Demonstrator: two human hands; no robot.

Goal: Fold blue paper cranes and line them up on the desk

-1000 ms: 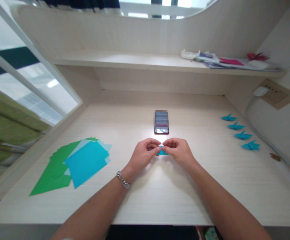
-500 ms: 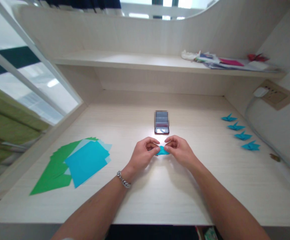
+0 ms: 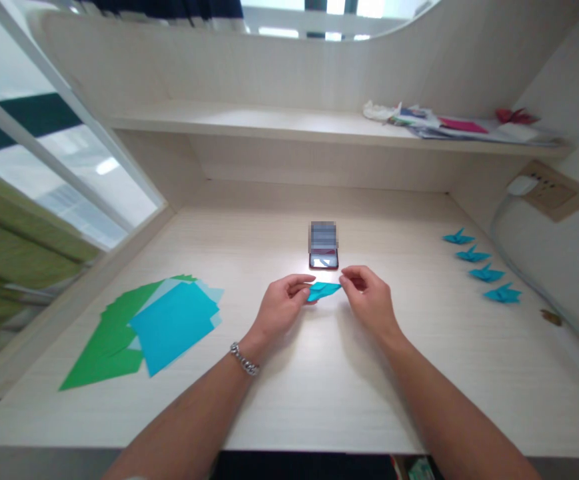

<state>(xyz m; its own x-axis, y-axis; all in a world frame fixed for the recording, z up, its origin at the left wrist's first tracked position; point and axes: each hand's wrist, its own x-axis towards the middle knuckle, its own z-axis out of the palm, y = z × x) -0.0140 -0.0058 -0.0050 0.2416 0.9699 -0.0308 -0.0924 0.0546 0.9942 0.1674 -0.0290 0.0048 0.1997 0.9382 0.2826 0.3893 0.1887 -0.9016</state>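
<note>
A small folded piece of blue paper point(image 3: 323, 291) is held up between my hands, just in front of the phone point(image 3: 324, 259). My left hand point(image 3: 283, 303) pinches its left end between thumb and fingers. At the pointed right tip, the thumb and forefinger of my right hand point(image 3: 369, 293) are closed on the paper. Several blue folded paper cranes point(image 3: 487, 273) stand in a slanting row on the right side of the desk. To the left lie blue paper sheets point(image 3: 175, 325), partly covering a fanned stack of green sheets point(image 3: 114, 340).
A shelf point(image 3: 249, 123) spans the back, with papers point(image 3: 464, 125) and a red folded paper piece point(image 3: 516, 117) on its right. On the right wall, a white plug and cable point(image 3: 523, 185) sit in a socket point(image 3: 554, 191). The desk's front edge runs below my forearms.
My right hand has shifted slightly right, out to the tip of the folded paper. More of the paper shows now, and it tilts up to the right. My left hand has moved slightly left.
</note>
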